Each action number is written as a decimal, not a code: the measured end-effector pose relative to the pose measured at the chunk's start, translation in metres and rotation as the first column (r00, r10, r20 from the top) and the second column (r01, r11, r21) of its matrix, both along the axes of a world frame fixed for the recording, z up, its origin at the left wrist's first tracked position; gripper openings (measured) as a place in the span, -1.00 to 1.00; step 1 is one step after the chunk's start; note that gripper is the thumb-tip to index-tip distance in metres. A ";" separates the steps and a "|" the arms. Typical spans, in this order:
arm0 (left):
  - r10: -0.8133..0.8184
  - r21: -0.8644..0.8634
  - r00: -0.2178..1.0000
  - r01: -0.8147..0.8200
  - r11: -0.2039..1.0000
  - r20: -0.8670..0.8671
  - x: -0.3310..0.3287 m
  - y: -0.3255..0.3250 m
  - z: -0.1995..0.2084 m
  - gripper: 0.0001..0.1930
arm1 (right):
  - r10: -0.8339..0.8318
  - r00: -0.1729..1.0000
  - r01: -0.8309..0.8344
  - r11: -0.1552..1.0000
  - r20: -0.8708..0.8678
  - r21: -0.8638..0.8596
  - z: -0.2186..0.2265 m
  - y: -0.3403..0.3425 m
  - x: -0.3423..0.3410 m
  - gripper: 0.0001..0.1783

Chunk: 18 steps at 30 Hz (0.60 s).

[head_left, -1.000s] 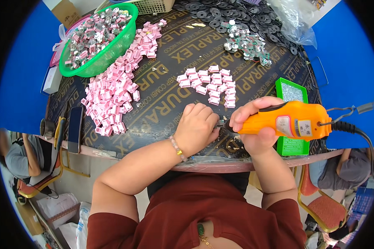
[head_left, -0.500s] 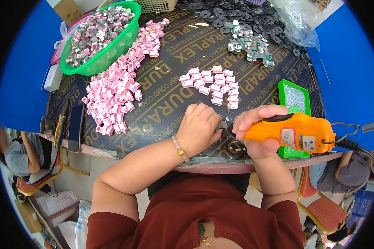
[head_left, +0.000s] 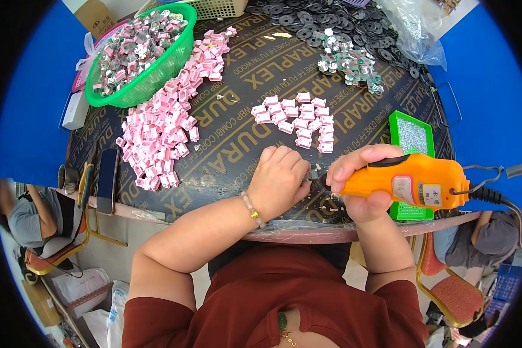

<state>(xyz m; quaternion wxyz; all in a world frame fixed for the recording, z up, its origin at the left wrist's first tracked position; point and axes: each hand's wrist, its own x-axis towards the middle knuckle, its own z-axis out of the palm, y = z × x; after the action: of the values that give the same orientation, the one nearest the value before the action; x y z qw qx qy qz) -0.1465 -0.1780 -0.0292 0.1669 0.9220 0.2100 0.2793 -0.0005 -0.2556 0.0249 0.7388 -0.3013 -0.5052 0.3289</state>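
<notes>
My right hand (head_left: 362, 180) grips an orange electric screwdriver (head_left: 423, 184) lying almost level, its dark tip pointing left toward my left hand. My left hand (head_left: 278, 178) is closed near the table's front edge, with fingers bent and thumb in. A small grey piece (head_left: 314, 173) shows between its fingertips and the tip; most of it is hidden, so its kind is unclear. Beyond the hands, several small pink plastic housings (head_left: 301, 124) stand in loose rows. To the right sits a green tray (head_left: 395, 130) of tiny silvery parts, partly behind the screwdriver.
A large heap of pink housings (head_left: 162, 133) spreads at the left, below a tilted green basket (head_left: 139, 87) of assembled pieces. Black discs (head_left: 354, 29) and small circuit parts (head_left: 348, 64) lie at the back right. A phone (head_left: 107, 180) rests at the left edge; a cable (head_left: 499, 197) trails right.
The rear of the screwdriver has tipped slightly toward the far side. Both hands keep nearly the same place and grip; the whole view has shifted a little.
</notes>
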 end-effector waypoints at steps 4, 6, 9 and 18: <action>0.000 0.000 1.000 0.000 1.000 -0.009 0.000 0.000 0.002 -0.76 | -0.003 0.998 0.004 1.000 0.063 -0.020 0.000 0.001 0.000 -0.34; 0.000 0.002 1.000 0.000 1.000 -0.008 0.000 0.000 0.000 -0.76 | -0.014 0.991 0.018 0.999 0.130 -0.031 0.000 0.002 0.001 -0.35; 0.001 0.009 1.000 -0.001 1.000 -0.004 0.000 0.000 0.000 -0.76 | -0.008 0.992 0.013 0.999 0.129 -0.037 0.001 0.003 0.001 -0.35; -0.005 0.006 1.000 0.005 1.000 0.007 -0.001 0.000 0.001 -0.77 | -0.007 0.990 0.014 0.999 0.143 -0.049 0.000 0.001 -0.001 -0.36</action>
<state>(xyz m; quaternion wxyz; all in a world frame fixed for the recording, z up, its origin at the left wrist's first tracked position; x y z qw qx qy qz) -0.1471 -0.1778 -0.0284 0.1656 0.9220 0.2063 0.2826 -0.0011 -0.2545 0.0247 0.6949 -0.3450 -0.5467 0.3150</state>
